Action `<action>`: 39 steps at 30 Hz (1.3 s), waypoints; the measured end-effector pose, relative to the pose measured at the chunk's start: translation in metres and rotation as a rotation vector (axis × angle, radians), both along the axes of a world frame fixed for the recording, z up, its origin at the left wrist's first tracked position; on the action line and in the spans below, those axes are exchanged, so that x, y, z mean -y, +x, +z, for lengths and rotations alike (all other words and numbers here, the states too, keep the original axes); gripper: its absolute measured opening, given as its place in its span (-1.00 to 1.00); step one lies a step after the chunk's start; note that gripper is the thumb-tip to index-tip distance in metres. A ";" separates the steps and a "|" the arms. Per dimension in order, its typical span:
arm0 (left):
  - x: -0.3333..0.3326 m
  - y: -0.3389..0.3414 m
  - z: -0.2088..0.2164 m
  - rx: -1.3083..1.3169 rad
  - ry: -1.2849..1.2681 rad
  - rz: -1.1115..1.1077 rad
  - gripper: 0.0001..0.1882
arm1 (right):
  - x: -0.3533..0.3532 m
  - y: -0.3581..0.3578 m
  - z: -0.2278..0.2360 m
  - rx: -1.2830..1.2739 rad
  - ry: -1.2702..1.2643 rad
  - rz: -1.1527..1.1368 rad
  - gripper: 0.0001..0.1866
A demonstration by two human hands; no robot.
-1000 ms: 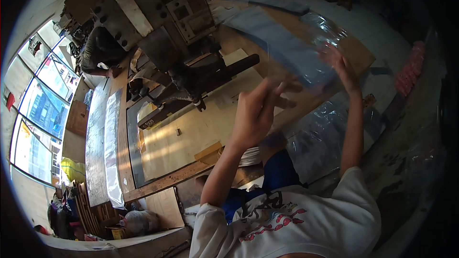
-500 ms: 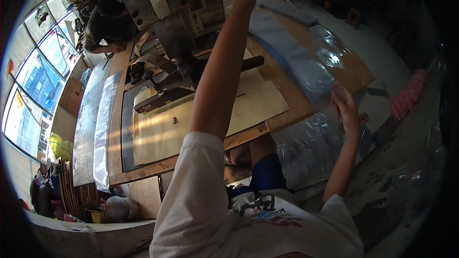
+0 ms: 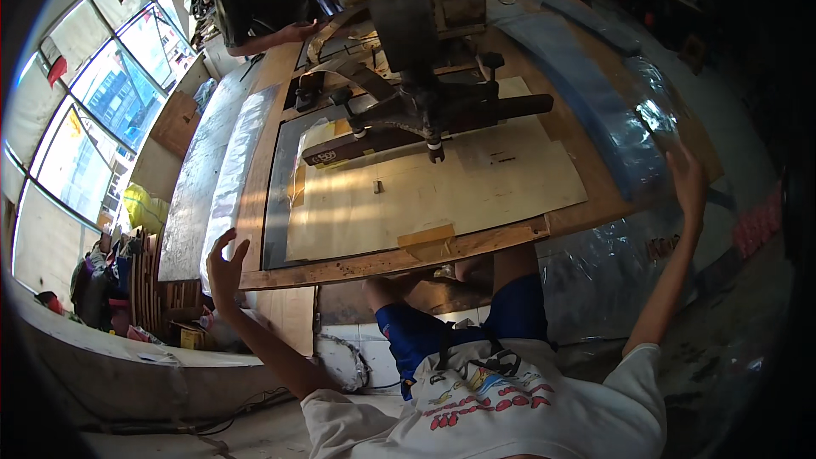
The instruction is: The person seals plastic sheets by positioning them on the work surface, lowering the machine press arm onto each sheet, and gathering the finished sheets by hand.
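My left hand (image 3: pixel 226 270) is raised at the near left corner of the wooden table, fingers curved and apart with nothing seen in them. It overlaps the near end of a clear plastic strip (image 3: pixel 234 157); whether they touch I cannot tell. On the right, my right hand (image 3: pixel 690 183) is at the near end of clear and bluish plastic sheets (image 3: pixel 595 119), fingers extended upward; any contact is unclear. Between the hands, a pale yellowish board (image 3: pixel 484 191) lies beneath a dark metal press (image 3: pixel 416 110) with a crossbar.
A wooden rim (image 3: pixel 399 270) edges the table in front of my legs. Another person (image 3: pixel 263 0) is across the table at the far left. Wooden boards (image 3: pixel 146 280) and bags stand at the lower left, below windows (image 3: pixel 110 106). A pink bundle (image 3: pixel 756 225) is on the right.
My left arm, which reached far forward across the table, has come back to the near left corner. My right hand appears farther right. The view has shifted, showing more of the press and the other person.
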State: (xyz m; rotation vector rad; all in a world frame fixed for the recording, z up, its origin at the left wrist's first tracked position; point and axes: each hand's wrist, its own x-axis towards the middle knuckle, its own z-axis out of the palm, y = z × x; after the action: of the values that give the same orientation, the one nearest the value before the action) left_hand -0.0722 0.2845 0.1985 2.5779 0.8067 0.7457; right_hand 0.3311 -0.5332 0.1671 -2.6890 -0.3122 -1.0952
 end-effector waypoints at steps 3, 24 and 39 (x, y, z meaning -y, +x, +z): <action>-0.058 -0.050 -0.041 -0.435 0.096 0.307 -0.12 | -0.053 -0.038 0.016 -0.047 0.290 0.081 -0.62; -0.022 0.000 0.032 -0.268 0.462 0.368 -0.75 | -0.336 -0.176 0.008 -0.202 0.748 1.063 -0.90; 0.269 -0.021 -0.057 -0.052 -0.130 -0.522 -0.87 | -0.414 -0.261 -0.060 -1.633 0.849 1.439 -0.12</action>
State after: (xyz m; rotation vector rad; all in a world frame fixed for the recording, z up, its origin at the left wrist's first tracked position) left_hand -0.0936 0.0158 0.1420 2.5267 0.1628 0.4496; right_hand 0.0701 -0.1194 0.1073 -1.1481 -0.8355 1.0754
